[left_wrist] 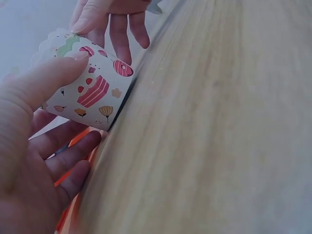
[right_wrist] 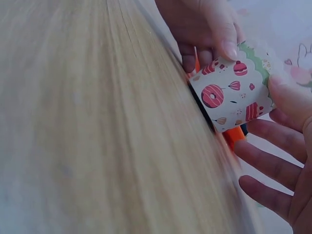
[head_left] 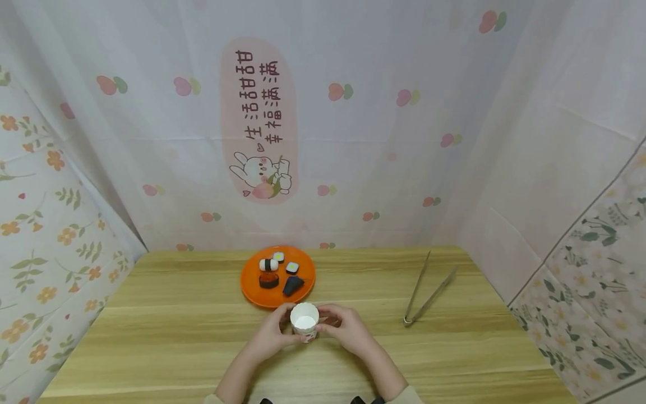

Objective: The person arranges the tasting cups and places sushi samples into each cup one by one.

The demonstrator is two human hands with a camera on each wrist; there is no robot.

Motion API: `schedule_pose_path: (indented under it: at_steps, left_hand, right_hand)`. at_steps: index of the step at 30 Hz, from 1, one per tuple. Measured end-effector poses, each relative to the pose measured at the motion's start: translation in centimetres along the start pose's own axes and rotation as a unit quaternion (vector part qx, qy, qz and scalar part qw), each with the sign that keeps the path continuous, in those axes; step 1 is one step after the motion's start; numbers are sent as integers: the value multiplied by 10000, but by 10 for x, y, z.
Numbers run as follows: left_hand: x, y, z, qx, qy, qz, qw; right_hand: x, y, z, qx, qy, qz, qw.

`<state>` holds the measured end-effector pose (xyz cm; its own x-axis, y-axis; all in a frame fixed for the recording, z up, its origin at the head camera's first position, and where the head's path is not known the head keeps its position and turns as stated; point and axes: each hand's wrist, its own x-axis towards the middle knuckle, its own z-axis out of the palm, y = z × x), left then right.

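A small paper baking cup point(head_left: 305, 321) stands upright between both hands, its white inside showing in the head view. Printed cakes and doughnuts cover its side, below a green scalloped band. My left hand point(head_left: 275, 332) holds it from the left, with the thumb point(left_wrist: 73, 70) laid along the printed wall. From the other side my right hand point(head_left: 349, 330) pinches it near the rim; in the right wrist view its lower fingers point(right_wrist: 268, 163) spread away from the cup. The cup's base is at the tabletop; whether it touches, I cannot tell.
Behind the cup lies an orange plate point(head_left: 248, 283) with several toy-like sushi pieces, among them a roe-topped one point(head_left: 269, 280) and a dark cone point(head_left: 292, 286). Metal tongs point(head_left: 435, 293) lie spread on the wooden table point(head_left: 176, 331) to the right. Patterned curtains point(head_left: 393, 168) enclose the table.
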<state>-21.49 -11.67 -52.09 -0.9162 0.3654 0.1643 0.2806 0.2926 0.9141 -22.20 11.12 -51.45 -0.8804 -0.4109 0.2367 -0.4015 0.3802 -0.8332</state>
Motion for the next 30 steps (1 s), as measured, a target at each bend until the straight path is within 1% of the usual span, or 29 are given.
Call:
schedule_pose_path:
  at_steps: [6, 13, 18, 25, 30]
  left_hand:
    - [-1, -5, 1, -65, -22, -108, 9999]
    - [0, -6, 1, -208, -80, -242, 9995]
    - [0, -6, 1, -277, -92, -220, 9993]
    - [0, -6, 1, -113, -127, -249, 9995]
    - [0, -7, 1, -86, -182, -226, 9995]
  right_hand:
    - [-2, -2, 1, -29, -11, -3, 10000]
    - [-2, -6, -2, -159, 78, -174, 9997]
    - [-3, -12, -5, -431, 130, -289, 9986]
    - [-5, -17, -7, -740, 118, -623, 9952]
    - [-5, -18, -9, -1201, 108, -869, 9889]
